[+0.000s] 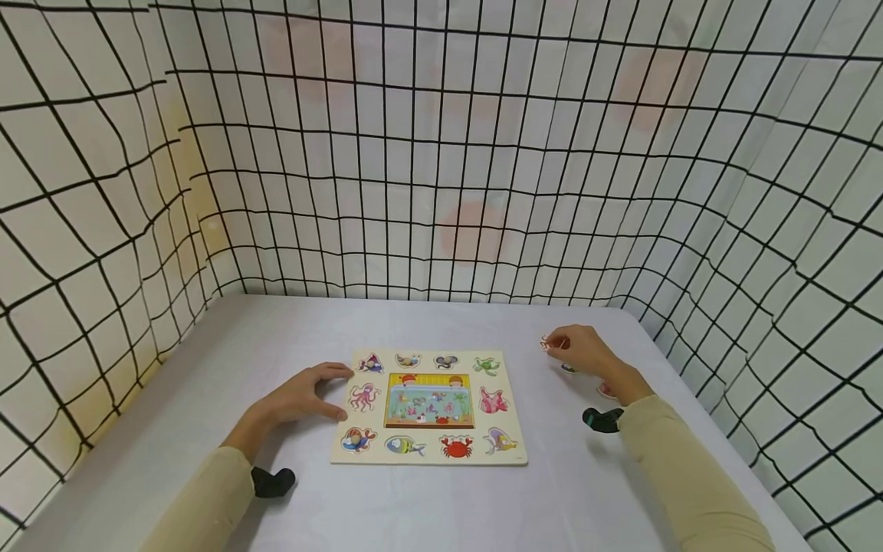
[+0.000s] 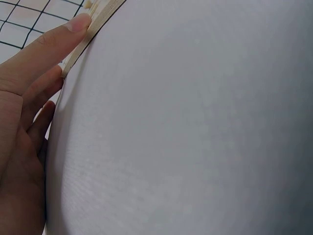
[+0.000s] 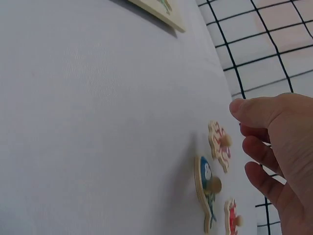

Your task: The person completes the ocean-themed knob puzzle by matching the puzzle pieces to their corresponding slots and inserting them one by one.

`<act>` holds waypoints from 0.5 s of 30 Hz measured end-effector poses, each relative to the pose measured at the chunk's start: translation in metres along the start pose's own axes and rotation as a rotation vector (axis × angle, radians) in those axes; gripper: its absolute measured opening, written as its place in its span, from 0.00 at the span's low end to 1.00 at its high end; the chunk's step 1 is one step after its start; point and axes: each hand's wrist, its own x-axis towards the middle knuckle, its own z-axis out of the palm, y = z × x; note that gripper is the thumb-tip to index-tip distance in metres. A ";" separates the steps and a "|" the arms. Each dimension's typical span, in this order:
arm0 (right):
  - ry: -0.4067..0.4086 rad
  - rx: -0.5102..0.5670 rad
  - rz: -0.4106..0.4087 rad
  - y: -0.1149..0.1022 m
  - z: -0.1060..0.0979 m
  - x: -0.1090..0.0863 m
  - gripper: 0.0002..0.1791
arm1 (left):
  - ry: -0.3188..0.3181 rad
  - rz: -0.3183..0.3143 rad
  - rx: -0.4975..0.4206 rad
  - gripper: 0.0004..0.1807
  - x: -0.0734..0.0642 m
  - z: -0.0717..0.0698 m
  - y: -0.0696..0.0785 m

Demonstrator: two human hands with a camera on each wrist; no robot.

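A wooden sea-animal puzzle board (image 1: 429, 437) lies on the table. My left hand (image 1: 303, 395) rests at its left side, thumb and fingers apart; the left wrist view shows its fingertips (image 2: 80, 22) touching the board's edge. My right hand (image 1: 579, 349) is at the far right, over several loose knobbed pieces. Nearest to its fingers is a pink-and-white piece (image 3: 219, 146) with a wooden knob. Beside that piece lie a blue fish-like piece (image 3: 204, 183) and a red piece (image 3: 231, 218). In the right wrist view the fingers are bent a little, apart from the knobs.
Knobbed pieces, among them a crab-like one (image 1: 359, 439), sit in the board's upper row and lower left corner. Black wire mesh (image 1: 441, 184) before white sheets surrounds the white table (image 1: 441, 506) at the back and both sides.
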 end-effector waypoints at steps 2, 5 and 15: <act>0.001 0.004 0.029 0.006 -0.001 -0.002 0.12 | -0.001 0.001 0.006 0.48 0.000 0.000 0.000; -0.008 0.009 0.046 0.015 -0.003 -0.006 0.12 | 0.000 0.001 0.009 0.48 0.000 0.000 -0.001; -0.049 0.039 0.087 0.043 -0.006 -0.020 0.13 | -0.001 0.004 0.018 0.48 0.001 0.001 -0.002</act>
